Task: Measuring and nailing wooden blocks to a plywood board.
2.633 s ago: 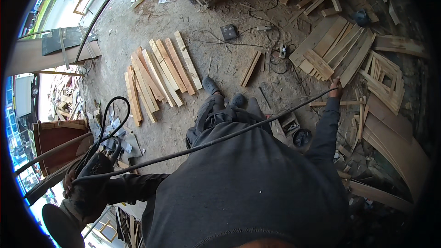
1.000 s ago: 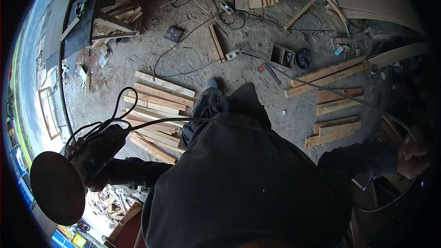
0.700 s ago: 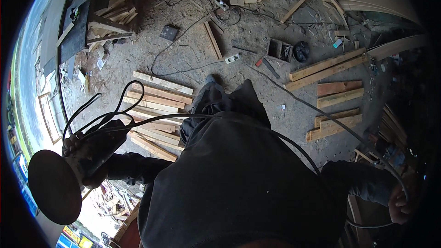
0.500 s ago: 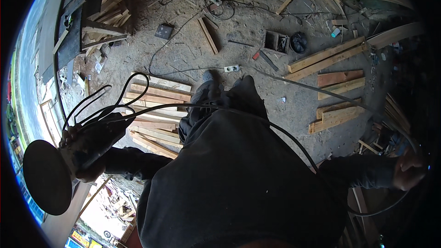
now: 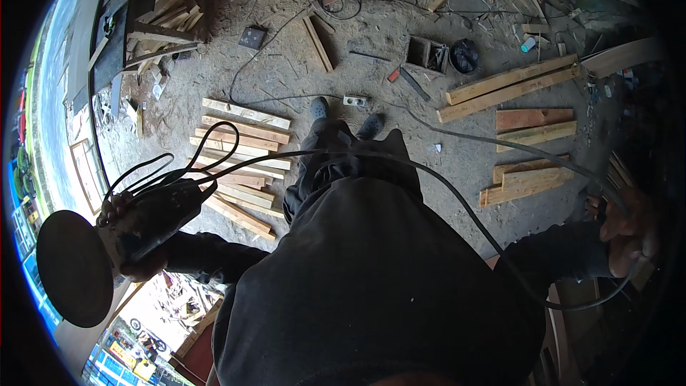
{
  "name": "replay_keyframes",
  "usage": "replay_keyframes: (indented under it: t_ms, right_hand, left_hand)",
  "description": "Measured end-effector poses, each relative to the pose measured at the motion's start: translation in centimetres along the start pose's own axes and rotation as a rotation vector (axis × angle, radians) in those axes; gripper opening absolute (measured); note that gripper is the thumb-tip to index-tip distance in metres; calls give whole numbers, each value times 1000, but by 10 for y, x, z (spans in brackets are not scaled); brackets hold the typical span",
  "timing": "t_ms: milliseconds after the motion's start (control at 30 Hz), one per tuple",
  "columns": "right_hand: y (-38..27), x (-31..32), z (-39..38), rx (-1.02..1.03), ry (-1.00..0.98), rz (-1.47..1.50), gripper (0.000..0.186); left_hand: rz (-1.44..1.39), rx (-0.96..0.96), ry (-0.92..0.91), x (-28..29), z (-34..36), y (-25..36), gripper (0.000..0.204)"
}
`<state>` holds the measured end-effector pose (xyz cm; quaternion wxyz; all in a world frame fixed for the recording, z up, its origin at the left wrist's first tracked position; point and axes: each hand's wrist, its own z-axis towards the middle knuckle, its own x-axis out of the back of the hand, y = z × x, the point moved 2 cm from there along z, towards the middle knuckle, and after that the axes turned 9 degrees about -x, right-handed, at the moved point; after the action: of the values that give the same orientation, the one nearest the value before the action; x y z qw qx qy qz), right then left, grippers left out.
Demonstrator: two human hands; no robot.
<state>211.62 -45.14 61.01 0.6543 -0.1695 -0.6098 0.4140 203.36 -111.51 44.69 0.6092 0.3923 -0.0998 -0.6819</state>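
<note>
At the left, my left hand (image 5: 146, 267) is closed around an angle grinder (image 5: 161, 216) with a large flat disc (image 5: 75, 268). The disc faces outward to the left, away from my body. Loops of the black cord (image 5: 238, 136) are bunched against the tool. From there the cord runs across my front toward the right. At the far right, my right hand (image 5: 629, 232) is closed on a cable, whose exact course in the fingers is dark. Another stretch of cable (image 5: 514, 145) runs from near the white socket block (image 5: 355, 101) by my feet toward that hand.
Cut boards (image 5: 243, 131) lie in a row left of my legs. Long beams (image 5: 511, 89) and shorter planks (image 5: 536, 120) lie at the right. A wooden box (image 5: 426, 53) and a black bucket (image 5: 464, 56) stand ahead. Loose cord (image 5: 264, 50) trails over the dirt floor.
My right hand has moved slightly up and inward with the cable. The cord across my front has shifted a little. The grinder stays in my left hand, nearly unmoved.
</note>
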Motion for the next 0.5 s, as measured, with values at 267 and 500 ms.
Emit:
replay_keyframes:
  t_ms: [267,500]
  right_hand:
    - [-5,21,6,199,-286,-10,43]
    - [-39,20,20,100,-300,0,38]
  left_hand:
    - [96,6,2,-23,-11,-1,85]
    - [128,34,74,-32,-6,-26,85]
